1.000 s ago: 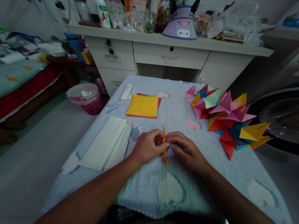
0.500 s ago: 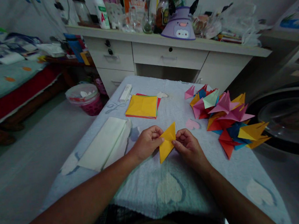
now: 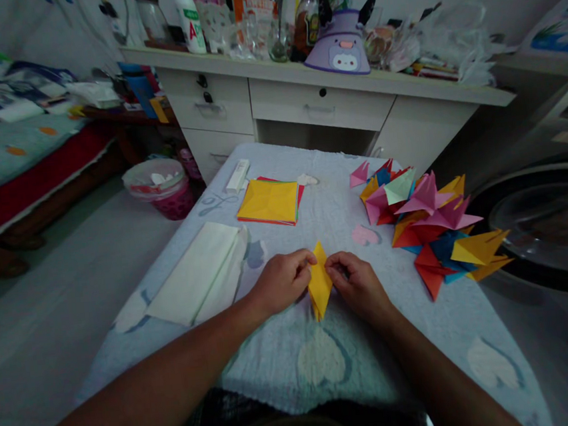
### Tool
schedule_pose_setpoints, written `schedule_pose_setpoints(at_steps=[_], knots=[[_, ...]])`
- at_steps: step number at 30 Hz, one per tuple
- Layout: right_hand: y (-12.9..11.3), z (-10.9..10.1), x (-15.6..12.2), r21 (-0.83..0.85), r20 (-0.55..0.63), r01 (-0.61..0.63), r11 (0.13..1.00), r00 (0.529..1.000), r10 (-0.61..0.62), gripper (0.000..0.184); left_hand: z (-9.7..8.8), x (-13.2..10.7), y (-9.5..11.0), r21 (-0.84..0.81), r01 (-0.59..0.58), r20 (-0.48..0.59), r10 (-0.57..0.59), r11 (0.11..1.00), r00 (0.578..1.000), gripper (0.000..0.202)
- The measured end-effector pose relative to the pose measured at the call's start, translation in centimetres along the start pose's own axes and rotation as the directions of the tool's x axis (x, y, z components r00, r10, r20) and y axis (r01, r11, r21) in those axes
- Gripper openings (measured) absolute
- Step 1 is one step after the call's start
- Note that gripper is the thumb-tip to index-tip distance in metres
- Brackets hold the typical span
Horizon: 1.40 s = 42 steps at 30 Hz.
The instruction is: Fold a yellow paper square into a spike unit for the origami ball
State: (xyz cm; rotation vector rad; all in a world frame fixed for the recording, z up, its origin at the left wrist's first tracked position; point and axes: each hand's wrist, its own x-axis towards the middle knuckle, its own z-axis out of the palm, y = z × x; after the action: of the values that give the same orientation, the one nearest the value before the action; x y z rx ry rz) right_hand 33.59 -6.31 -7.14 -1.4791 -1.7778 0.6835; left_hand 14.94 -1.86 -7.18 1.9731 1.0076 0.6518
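Note:
A folded yellow origami paper (image 3: 320, 283), now a narrow upright diamond, is between my two hands above the cloth. My left hand (image 3: 286, 278) pinches its left edge between thumb and fingers. My right hand (image 3: 357, 279) has its thumb and fingertips closed at the right edge. Beyond them lies a stack of square paper (image 3: 269, 201) with a yellow sheet on top. Folded paper cranes (image 3: 426, 196) in pink, red, blue, yellow and pale green are heaped to the right.
A pale folded packet (image 3: 194, 272) lies left of my hands on the patterned tablecloth (image 3: 379, 364). A small white box (image 3: 237, 176) sits at the far left corner. Behind stands a cluttered white desk (image 3: 212, 92); a pink bin (image 3: 166, 191) is on the floor.
The yellow paper has turned more upright and become narrower, its lower point showing folded layers. My left hand has shifted slightly right, and both hands have rotated with the paper.

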Motion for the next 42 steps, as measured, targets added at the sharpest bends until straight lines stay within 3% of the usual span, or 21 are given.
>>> schedule_pose_setpoints(at_steps=[3, 6, 11, 15, 19, 26, 30, 35, 39, 42], knots=[[0.1, 0.0, 0.1, -0.196, 0.054, 0.096, 0.976, 0.995, -0.087, 0.013, 0.1, -0.3, 0.0, 0.328, -0.060, 0.014, 0.059, 0.943, 0.998, 0.026], [0.2, -0.2, 0.1, -0.271, 0.098, 0.129, 0.954, 0.990, -0.106, 0.018, 0.1, -0.4, -0.2, 0.439, -0.092, 0.054, 0.076, 0.894, 0.996, 0.025], [0.2, -1.1, -0.3, -0.231, 0.179, 0.161, 0.959, 0.976, -0.121, 0.038, -0.4, -0.2, -0.4, 0.410, -0.181, 0.099, 0.154, 0.894, 0.983, 0.022], [-0.1, -1.6, -0.6, -0.226, 0.251, 0.170, 0.959, 0.962, -0.111, 0.047, -0.7, -0.2, -0.5, 0.364, -0.273, 0.149, 0.234, 0.891, 0.961, 0.033], [-0.1, -1.8, -0.5, -0.214, 0.267, 0.179, 0.960, 0.956, -0.119, 0.037, -0.9, -0.2, -0.4, 0.352, -0.272, 0.190, 0.216, 0.896, 0.958, 0.041], [0.3, -2.1, -0.4, -0.159, 0.264, 0.200, 0.967, 0.952, -0.153, 0.019, -1.4, -0.5, 0.3, 0.338, -0.272, 0.229, 0.202, 0.901, 0.952, 0.034], [0.3, -1.6, -0.1, -0.191, 0.220, 0.133, 0.973, 0.971, -0.089, 0.011, -1.3, -0.2, 0.3, 0.341, -0.252, 0.193, 0.195, 0.905, 0.962, 0.009], [0.3, -0.7, 0.1, -0.263, 0.130, 0.067, 0.963, 0.991, -0.034, 0.010, -0.8, 0.2, -0.1, 0.360, -0.174, 0.128, 0.136, 0.917, 0.982, 0.018], [0.2, -0.1, 0.3, -0.327, 0.071, 0.025, 0.945, 0.997, -0.002, 0.007, -0.4, 0.0, -0.2, 0.365, -0.120, 0.060, 0.106, 0.923, 0.993, 0.002], [0.3, 0.2, 0.2, -0.371, 0.020, -0.019, 0.929, 0.999, 0.028, 0.003, -0.3, -0.1, 0.0, 0.323, -0.080, 0.001, 0.084, 0.943, 0.996, 0.028]])
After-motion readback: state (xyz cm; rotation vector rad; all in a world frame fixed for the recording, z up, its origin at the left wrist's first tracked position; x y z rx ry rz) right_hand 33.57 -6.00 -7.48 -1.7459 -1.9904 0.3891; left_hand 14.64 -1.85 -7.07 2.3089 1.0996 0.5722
